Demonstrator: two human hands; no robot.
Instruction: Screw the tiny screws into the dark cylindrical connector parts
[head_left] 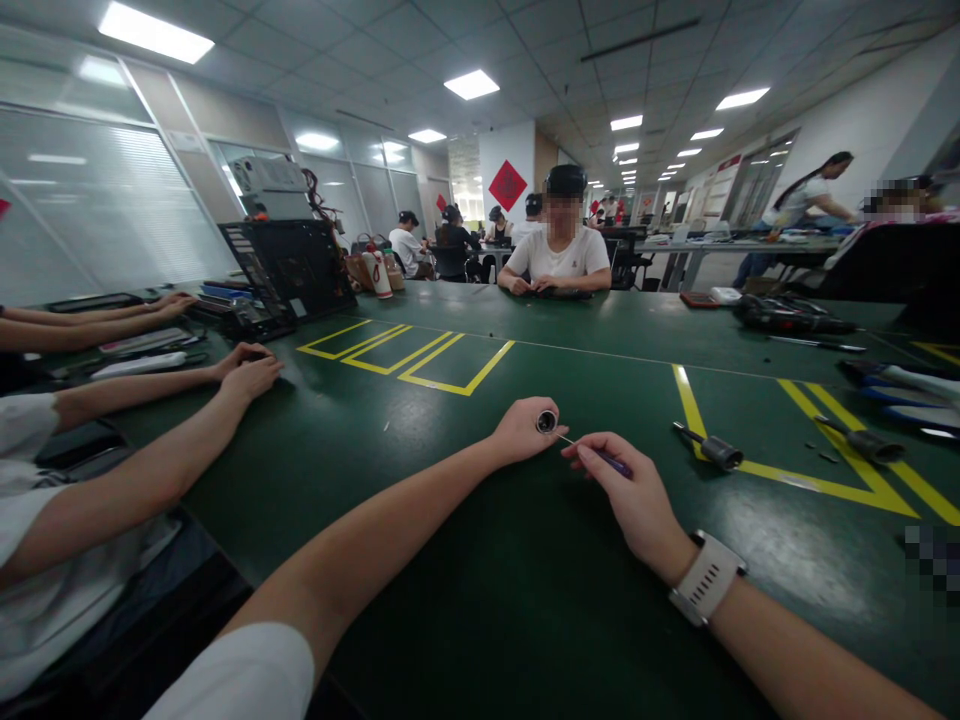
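My left hand [517, 430] is closed around a hollow metal cup [546, 422], whose round open end faces me. It resembles the hole saws on the table, but the rest of it is hidden by my palm. From the right, my right hand [619, 480] grips a thin screwdriver with a purple handle [615, 463]. Its slim shaft reaches toward the cup's rim; whether the tip touches is too small to tell. Farther right, a hole saw [720, 453] with a shank lies across yellow tape, and a second hole saw [874, 445] lies beyond it.
Yellow tape [465, 385] marks outlines on the green table [465, 560]. At left sit a co-worker's hands [251, 370] and an opened computer case [292, 270]. A power drill [787, 313] and blue-handled tools [907, 395] lie at right. A person [559, 250] sits opposite.
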